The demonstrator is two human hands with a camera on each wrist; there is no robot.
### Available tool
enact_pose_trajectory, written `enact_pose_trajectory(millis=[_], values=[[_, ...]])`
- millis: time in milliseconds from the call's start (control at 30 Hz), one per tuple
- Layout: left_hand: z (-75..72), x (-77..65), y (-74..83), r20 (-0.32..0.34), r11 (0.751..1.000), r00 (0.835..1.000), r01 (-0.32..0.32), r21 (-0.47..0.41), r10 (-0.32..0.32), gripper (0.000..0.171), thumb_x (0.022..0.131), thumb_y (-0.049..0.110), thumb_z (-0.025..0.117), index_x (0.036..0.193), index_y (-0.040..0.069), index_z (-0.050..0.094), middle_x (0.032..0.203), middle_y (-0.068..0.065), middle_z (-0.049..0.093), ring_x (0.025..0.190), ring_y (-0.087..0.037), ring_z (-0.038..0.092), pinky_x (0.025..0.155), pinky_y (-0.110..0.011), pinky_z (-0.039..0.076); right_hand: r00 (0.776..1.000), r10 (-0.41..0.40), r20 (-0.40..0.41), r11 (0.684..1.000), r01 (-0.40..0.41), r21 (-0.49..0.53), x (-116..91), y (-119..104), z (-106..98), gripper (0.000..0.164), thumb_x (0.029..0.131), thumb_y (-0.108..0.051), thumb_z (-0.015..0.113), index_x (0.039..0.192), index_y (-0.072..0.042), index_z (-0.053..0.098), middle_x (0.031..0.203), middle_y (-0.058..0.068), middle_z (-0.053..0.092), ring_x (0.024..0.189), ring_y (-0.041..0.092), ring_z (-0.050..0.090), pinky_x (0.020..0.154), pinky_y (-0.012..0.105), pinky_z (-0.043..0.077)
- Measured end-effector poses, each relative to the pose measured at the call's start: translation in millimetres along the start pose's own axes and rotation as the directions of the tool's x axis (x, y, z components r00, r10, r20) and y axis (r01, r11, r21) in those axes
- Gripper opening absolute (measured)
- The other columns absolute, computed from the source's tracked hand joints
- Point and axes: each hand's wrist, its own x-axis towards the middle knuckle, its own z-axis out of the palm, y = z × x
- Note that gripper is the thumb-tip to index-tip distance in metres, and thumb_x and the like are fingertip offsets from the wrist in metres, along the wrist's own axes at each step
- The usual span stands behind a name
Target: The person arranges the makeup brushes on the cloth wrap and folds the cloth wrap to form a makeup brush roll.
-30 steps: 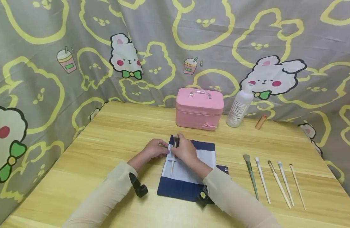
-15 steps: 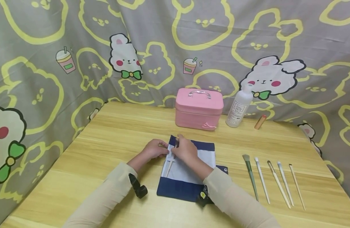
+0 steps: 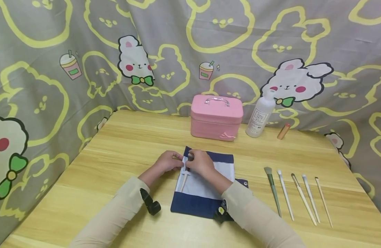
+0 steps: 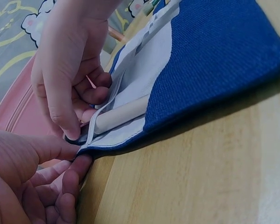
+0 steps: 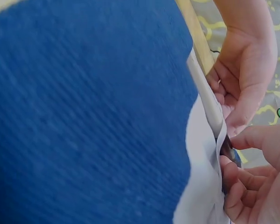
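A navy brush roll (image 3: pixel 193 205) with a pale grey lining lies open in front of the person. My right hand (image 3: pixel 201 163) pinches a makeup brush (image 3: pixel 184 182) near its dark ferrule, at the roll's left side. The pale handle (image 4: pixel 123 114) runs under a narrow elastic band (image 4: pixel 98 113) in the left wrist view, its lower end at the navy flap. My left hand (image 3: pixel 167 162) pinches the roll's left edge between thumb and fingers, close beside the brush. In the right wrist view the handle (image 5: pixel 206 93) passes behind the band, and fingers partly cover the ferrule.
Several makeup brushes (image 3: pixel 299 196) lie side by side on the wooden table (image 3: pixel 116 137) to the right. Behind the roll stand a pink case (image 3: pixel 216 119), a white bottle (image 3: pixel 260 117) and a small orange tube (image 3: pixel 283 131). A patterned curtain (image 3: pixel 165 31) borders the table.
The brush's handle end has swung left, and the brush head has dropped slightly toward the band. My right fingers have shifted a little lower with it. My left hand stays at the edge.
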Motion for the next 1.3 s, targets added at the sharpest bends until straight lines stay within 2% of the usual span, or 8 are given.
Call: enact_pose_trajectory(millis=[200,433,733,967,1133,1300], values=[[-0.6,1.0,-0.6,0.004,1.000,1.000,-0.007,0.011,0.007,0.028,0.078,0.019,0.070,0.104,0.008,0.067,0.069,-0.003,0.063,0.061,-0.015,0.058,0.050,-0.025,0.041,0.997,-0.061,0.047,0.997,0.063,-0.037,-6,-6,1,0.047,0.076,-0.022,0.070,0.120,-0.007,0.061,0.109,0.008,0.065,0.084,0.018,0.062,0.064,0.033,0.049],[-0.4,1.8,-1.3,0.005,1.000,1.000,-0.004,0.014,0.004,0.028,0.079,0.020,0.070,0.104,0.009,0.067,0.069,-0.002,0.063,0.061,-0.015,0.058,0.050,-0.024,0.041,0.996,-0.076,0.055,0.996,0.079,-0.051,-10,-9,1,0.047,0.074,-0.020,0.069,0.118,-0.007,0.062,0.103,0.007,0.066,0.070,0.014,0.055,0.056,0.030,0.045],[-0.7,0.6,0.0,-0.002,1.000,1.000,-0.010,0.003,0.010,0.027,0.079,0.019,0.070,0.104,0.008,0.067,0.069,-0.003,0.063,0.061,-0.015,0.056,0.049,-0.024,0.040,0.994,-0.095,0.058,0.992,0.099,-0.072,-12,-9,1,0.045,0.075,-0.021,0.069,0.118,-0.008,0.063,0.099,0.004,0.067,0.071,0.013,0.056,0.056,0.029,0.044],[-1.4,0.0,0.6,-0.002,1.000,1.000,-0.005,0.007,0.005,0.027,0.079,0.019,0.069,0.104,0.008,0.066,0.070,-0.003,0.063,0.062,-0.015,0.057,0.050,-0.024,0.041,0.989,-0.116,0.091,0.991,0.122,-0.062,-14,-11,1,0.041,0.079,-0.020,0.067,0.118,-0.007,0.063,0.089,0.001,0.067,0.065,0.011,0.054,0.054,0.027,0.043],[-0.4,-0.3,0.0,-0.002,1.000,1.000,-0.008,0.001,0.008,0.026,0.079,0.017,0.069,0.103,0.007,0.066,0.070,-0.002,0.063,0.063,-0.015,0.057,0.051,-0.024,0.041,0.989,-0.105,0.103,0.992,0.111,-0.058,-15,-12,1,0.042,0.080,-0.020,0.067,0.120,-0.007,0.061,0.091,0.001,0.067,0.067,0.011,0.054,0.056,0.027,0.044],[0.2,0.0,-0.4,-0.004,1.000,1.000,-0.005,-0.002,0.005,0.026,0.078,0.016,0.069,0.103,0.007,0.067,0.071,-0.003,0.063,0.062,-0.015,0.057,0.051,-0.024,0.042,0.986,-0.131,0.106,0.990,0.136,-0.040,-15,-9,1,0.043,0.081,-0.019,0.065,0.121,-0.005,0.060,0.095,0.004,0.067,0.069,0.011,0.055,0.059,0.028,0.045]])
